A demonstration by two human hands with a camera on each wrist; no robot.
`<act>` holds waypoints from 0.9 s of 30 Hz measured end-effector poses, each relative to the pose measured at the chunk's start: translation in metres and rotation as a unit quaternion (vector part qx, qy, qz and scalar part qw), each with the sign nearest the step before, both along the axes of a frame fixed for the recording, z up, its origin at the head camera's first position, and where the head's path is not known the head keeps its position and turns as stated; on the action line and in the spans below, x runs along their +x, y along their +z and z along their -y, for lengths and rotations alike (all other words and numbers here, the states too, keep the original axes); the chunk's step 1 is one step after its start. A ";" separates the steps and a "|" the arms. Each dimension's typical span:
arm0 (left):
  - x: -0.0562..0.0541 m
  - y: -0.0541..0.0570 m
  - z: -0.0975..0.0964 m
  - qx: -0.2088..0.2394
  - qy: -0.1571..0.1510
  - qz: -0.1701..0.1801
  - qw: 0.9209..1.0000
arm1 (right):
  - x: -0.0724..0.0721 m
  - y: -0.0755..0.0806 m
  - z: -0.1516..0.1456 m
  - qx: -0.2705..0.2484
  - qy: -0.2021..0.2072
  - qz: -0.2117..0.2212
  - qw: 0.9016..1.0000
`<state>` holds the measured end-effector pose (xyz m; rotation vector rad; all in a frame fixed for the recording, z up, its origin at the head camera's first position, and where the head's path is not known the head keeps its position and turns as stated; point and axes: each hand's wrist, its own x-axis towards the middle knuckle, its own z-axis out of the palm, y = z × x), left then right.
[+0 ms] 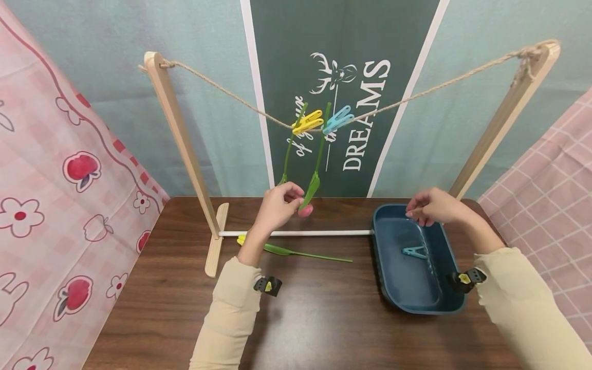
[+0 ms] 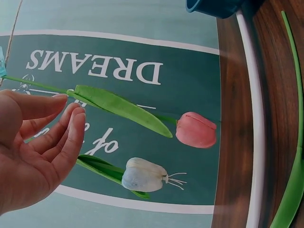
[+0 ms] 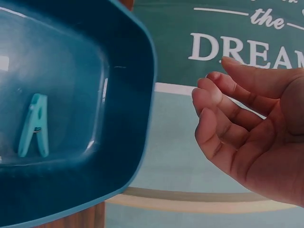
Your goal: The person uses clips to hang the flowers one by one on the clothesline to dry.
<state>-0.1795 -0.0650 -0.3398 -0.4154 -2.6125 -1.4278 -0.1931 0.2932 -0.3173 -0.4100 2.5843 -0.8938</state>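
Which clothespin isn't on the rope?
The light-blue clothespin lying in the dark blue tub. The yellow clothespin and the other light-blue one are both clipped on the rope.

Even light, soft glare on the tabletop (image 1: 314, 318)

An artificial tulip with a pink bloom (image 2: 196, 130) and green leaf hangs head down, its stem clipped by a light-blue plastic clothespin (image 1: 339, 119) to a sagging twine rope (image 1: 222, 92). Beside it, a yellow plastic clothespin (image 1: 307, 122) holds an inverted white, blue-tinged tulip (image 2: 144, 175). A yellow tulip (image 1: 277, 250) lies flat on the brown wood-grain bench (image 1: 314, 308), stem rightward. Another light-blue clothespin (image 1: 414, 252) rests inside a dark-blue rectangular tub (image 1: 398, 288).
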 end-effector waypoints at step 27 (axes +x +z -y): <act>0.005 -0.012 0.003 -0.002 -0.001 0.012 1.000 | 0.006 -0.046 -0.029 -0.019 -0.051 0.058 0.997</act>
